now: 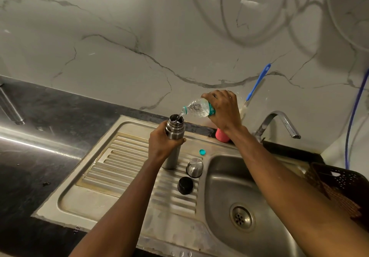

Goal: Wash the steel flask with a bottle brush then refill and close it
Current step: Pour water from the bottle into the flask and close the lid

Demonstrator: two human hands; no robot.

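My left hand (162, 144) grips the steel flask (174, 131) around its middle and holds it upright over the ribbed drainboard (127, 165); its mouth is uncovered. My right hand (224, 110) holds a clear plastic water bottle (196, 108) with a teal label, tipped down to the left, and water runs from its neck into the flask's mouth. The steel cup lid (194, 167) and the black stopper (185, 185) lie on the drainboard right of the flask. The bottle's teal cap (202, 152) lies behind them. A blue-handled bottle brush (257, 82) leans against the wall.
The steel sink basin (235, 189) with its drain (242, 218) lies to the right, under a chrome tap (279, 124). A pink object (221, 136) stands behind my right wrist. A dark plastic basket (339, 185) sits at the sink's right. Dark countertop (40, 137) extends left.
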